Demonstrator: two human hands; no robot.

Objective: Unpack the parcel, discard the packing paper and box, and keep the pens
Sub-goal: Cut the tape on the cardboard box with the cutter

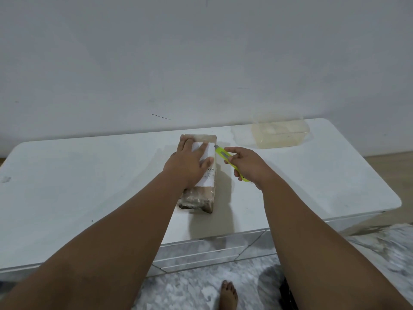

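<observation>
Parcel (197,175) is lying taped on the white table (89,186), my left hand (190,162) pressing flat and open on it. My right hand (248,166) is keeping a closed grip on a yellow-green utility knife (230,161), blade touching the parcel's right edge.

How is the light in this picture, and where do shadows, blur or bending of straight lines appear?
Head view: soft, dim, bluish light, no glare. The parcel and right hand cast a faint shadow on the white table toward the camera. The table edge bows from the wide-angle lens. The rug at lower right is smeared.
</observation>
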